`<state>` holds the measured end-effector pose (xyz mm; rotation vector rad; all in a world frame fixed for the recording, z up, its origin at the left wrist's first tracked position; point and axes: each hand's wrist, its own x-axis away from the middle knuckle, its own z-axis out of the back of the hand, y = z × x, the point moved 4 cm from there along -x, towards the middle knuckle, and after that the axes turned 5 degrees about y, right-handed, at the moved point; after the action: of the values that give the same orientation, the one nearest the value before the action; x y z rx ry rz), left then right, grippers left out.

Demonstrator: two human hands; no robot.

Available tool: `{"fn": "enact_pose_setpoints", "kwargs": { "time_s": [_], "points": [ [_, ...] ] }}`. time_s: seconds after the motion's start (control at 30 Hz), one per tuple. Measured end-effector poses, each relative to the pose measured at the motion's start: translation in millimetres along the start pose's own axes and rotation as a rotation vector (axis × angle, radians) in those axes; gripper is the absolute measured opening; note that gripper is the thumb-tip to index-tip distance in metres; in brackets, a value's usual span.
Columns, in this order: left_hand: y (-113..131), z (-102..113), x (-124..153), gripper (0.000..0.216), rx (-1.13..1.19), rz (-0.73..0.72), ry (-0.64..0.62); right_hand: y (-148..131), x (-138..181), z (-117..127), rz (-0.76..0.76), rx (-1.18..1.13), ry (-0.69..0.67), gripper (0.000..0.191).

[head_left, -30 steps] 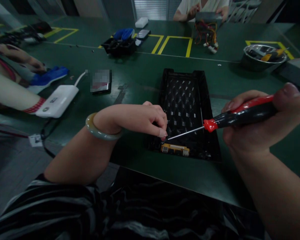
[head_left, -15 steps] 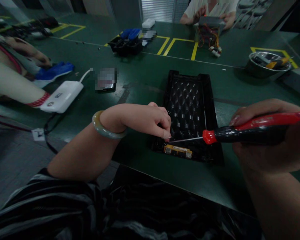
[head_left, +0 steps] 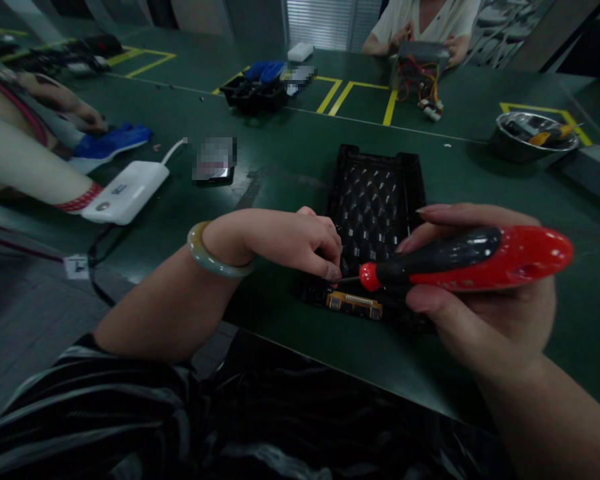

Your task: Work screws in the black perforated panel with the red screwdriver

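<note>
Red-and-black screwdriver in right hand, shaft tip at left fingertips

The steel shaft runs left from the handle, and its tip lies just beside the left hand's fingertips, over the lower part of a black ribbed plastic tray. An amber circuit board lies at the tray's near end, just below the tip. Contact between the tip and any part in the tray is hidden by the fingers.

The right hand's grip is clamped around the screwdriver handle, with the fingers wrapped over and under it. The left hand reaches in from the lower left, wrist arched and fingers curled together over the tray. Whether that grip pinches anything cannot be told. A jade bangle circles the left wrist.

The green work surface carries yellow tape markings. A steel bowl with a yellow-handled tool stands at upper right. A white plastic power unit lies at left, beside a co-worker's forearm with a red band. At the far edge, a co-worker's hands are at a grey box with red and yellow wires.
</note>
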<state>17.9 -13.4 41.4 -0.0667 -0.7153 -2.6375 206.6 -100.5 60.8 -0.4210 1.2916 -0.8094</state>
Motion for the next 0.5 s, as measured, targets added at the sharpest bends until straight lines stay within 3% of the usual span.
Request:
{"fn": "enact_pose_setpoints", "kwargs": {
  "time_s": [0.1, 0.27, 0.5],
  "points": [
    [1, 1, 0, 0.023, 0.020, -0.007, 0.006, 6, -1, -9, -0.045, -0.088, 0.096, 0.043],
    [-1, 0, 0, 0.023, 0.037, -0.009, 0.008, 14, -4, -6, 0.094, -0.146, 0.473, 0.029],
    [-3, -2, -1, 0.024, 0.067, -0.025, 0.012, 11, -6, -5, 0.103, -0.056, 0.483, 0.034]
  ]
}}
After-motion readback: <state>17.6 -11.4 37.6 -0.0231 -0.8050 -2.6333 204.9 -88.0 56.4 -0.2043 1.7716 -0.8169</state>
